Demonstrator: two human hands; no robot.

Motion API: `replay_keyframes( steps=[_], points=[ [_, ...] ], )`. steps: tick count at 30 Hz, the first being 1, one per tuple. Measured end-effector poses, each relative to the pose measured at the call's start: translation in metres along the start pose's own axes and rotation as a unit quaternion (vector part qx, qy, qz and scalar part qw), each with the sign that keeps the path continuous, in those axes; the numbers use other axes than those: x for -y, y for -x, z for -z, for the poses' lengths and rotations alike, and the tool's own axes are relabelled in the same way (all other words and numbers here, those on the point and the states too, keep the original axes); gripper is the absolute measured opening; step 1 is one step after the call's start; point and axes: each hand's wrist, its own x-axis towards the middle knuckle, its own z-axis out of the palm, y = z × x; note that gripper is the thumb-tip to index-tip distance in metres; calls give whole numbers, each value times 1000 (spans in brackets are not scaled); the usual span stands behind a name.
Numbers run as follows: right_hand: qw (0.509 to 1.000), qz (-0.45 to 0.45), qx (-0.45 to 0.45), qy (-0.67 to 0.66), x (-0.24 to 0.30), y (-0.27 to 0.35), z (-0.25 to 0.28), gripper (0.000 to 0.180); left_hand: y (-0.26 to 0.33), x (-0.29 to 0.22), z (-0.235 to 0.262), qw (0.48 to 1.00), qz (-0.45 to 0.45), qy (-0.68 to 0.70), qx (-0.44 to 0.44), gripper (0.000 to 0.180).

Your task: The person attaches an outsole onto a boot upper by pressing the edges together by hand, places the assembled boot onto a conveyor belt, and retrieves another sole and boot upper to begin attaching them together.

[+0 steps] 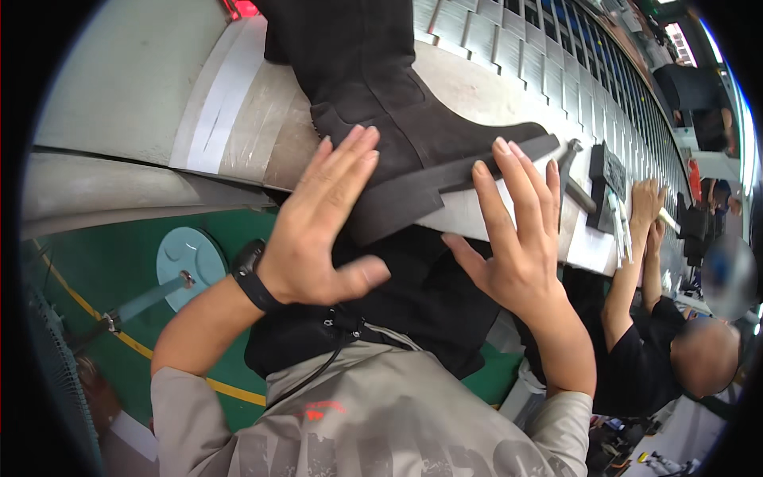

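Observation:
A tall black boot (389, 87) lies on its side on the pale bench, its toe to the right and its thick sole (405, 199) toward me. My left hand (322, 230) is open beside the heel, thumb held out and fingertips overlapping the boot's edge. Over by the toe end of the sole, my right hand (517, 230) has its fingers spread. Neither hand grips anything. Whether the fingertips press on the boot or hover just over it, I cannot tell.
Right of the toe lie a hammer (569, 159), a dark block (607, 168) and slim white tools (618, 226). A metal roller conveyor (548, 71) runs behind the bench. A co-worker's hands (648, 207) work at the right. A round blue stool (191, 266) stands at lower left.

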Motion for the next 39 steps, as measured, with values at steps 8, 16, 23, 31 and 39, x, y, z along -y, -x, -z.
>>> replay_keyframes(
  steps=[8, 16, 23, 31, 39],
  points=[
    [995, 86, 40, -40, 2, -45, -11, 55, -7, 12, -34, 995, 39, -15, -88, 98],
    [986, 59, 26, -154, -5, -52, -18, 56, -10, 15, -31, 997, 22, -15, -74, 92],
    [985, 66, -3, -157, -6, -50, -22, 47, -12, 16, -29, 997, 31, -7, -71, 81],
    [999, 32, 31, -24, -37, -46, 4, 67, -14, 16, -23, 997, 47, 14, -60, 75],
    [993, 25, 53, -99, -42, -48, -5, 46, -2, 23, -20, 999, 29, -22, -20, 90]
  ],
)
